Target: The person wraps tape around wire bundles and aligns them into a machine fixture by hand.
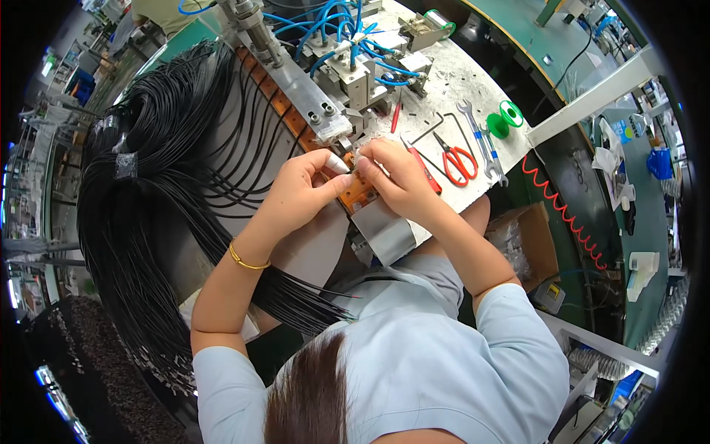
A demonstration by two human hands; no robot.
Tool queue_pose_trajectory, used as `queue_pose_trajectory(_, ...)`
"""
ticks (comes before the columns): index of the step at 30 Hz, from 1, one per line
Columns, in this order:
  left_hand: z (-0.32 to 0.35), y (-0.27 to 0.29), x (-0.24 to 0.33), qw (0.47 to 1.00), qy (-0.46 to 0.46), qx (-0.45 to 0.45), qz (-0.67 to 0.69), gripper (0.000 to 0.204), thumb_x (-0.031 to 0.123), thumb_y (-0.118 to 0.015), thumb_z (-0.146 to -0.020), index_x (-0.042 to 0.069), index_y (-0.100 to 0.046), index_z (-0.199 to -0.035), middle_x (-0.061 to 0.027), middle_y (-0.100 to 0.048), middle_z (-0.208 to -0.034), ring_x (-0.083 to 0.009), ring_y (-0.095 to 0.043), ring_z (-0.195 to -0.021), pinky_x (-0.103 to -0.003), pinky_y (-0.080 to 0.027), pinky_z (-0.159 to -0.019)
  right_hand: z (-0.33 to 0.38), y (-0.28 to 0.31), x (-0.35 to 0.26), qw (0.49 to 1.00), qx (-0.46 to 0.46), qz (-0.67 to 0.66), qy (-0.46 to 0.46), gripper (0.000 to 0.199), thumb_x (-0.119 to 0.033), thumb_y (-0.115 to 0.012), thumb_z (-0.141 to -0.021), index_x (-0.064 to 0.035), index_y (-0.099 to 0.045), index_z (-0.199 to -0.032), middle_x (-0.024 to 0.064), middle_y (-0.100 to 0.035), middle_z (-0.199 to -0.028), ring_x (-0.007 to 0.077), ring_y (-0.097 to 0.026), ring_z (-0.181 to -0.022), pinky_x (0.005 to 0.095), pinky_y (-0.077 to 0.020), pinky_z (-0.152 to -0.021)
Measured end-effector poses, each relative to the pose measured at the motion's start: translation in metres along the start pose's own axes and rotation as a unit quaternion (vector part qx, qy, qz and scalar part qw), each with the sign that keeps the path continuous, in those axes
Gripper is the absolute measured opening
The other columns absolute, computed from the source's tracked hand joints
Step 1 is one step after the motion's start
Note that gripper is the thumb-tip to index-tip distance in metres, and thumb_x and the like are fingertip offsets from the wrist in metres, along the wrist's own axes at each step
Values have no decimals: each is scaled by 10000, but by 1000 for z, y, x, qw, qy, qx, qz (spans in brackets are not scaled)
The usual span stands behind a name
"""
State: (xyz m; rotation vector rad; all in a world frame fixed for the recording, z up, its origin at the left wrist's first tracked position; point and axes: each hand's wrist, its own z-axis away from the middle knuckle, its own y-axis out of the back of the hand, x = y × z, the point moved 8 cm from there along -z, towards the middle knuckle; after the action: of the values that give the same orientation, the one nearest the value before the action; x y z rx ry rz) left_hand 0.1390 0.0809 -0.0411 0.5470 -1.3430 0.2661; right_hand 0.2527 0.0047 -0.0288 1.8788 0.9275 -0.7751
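Observation:
My left hand point(299, 191) and my right hand point(396, 174) meet over the end of an orange rail point(359, 195), close to the metal head of a bench machine point(307, 100). Both are pinched, thumb against forefinger, with the tips almost touching. White covers wrap fingertips of my left hand. Whatever lies between the fingers is too small and hidden to make out. Left of the rail hangs a large bundle of black cables point(148, 185), with several loose strands fanning toward the machine. Another bunch of black cable ends point(303, 300) lies below my left forearm.
Right of my right hand, the white bench top point(462, 81) carries red-handled scissors point(460, 166), wrenches point(482, 140), hex keys point(464, 132) and a green spool point(510, 113). Blue air tubes point(325, 22) run behind the machine. A red coiled hose point(566, 216) hangs above a cardboard box point(538, 244).

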Motion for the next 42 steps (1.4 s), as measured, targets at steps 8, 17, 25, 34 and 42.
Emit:
queue_pose_trajectory(8,2,14,1,989,34,12,-144,141,115,-649,-863,-26,-639,-856,-17,-630,-738,-53,-562,-654,-227,-458,-603,6,11,42,994,35,-18,-107,182,-175,-518,-944,-9,-533,-870,113,-532,-765,259,-501,-717,350,-412,-673)
queue_pose_trajectory(17,9,14,14,961,13,36,-272,140,132,-647,-802,-8,-636,-809,-137,-643,-721,-263,-624,-643,-343,-481,-613,4,4,39,996,-14,62,-55,225,-192,-530,-925,1,-485,-819,148,-477,-716,298,-468,-667,368,-392,-638)
queue_pose_trajectory(25,21,0,36,918,-80,100,-374,119,139,-651,-788,30,-650,-834,-153,-625,-713,-323,-615,-673,-370,-476,-624,16,-16,80,979,13,-132,-156,253,-207,-521,-945,-11,-501,-786,13,-467,-683,124,-431,-646,297,-368,-603)
queue_pose_trajectory(34,59,-70,21,878,-79,-297,-368,113,152,-644,-815,43,-615,-824,-113,-623,-763,-249,-591,-674,-334,-467,-610,16,14,64,976,89,-109,-168,192,-182,-536,-931,-18,-541,-831,9,-488,-716,98,-449,-689,260,-380,-630)
queue_pose_trajectory(42,8,-4,5,999,7,36,-19,147,125,-594,-905,-18,-615,-933,-30,-635,-753,-73,-561,-662,-241,-451,-606,6,7,-6,992,42,73,97,114,-119,-615,-867,-11,-591,-892,86,-593,-823,180,-559,-775,283,-424,-706)
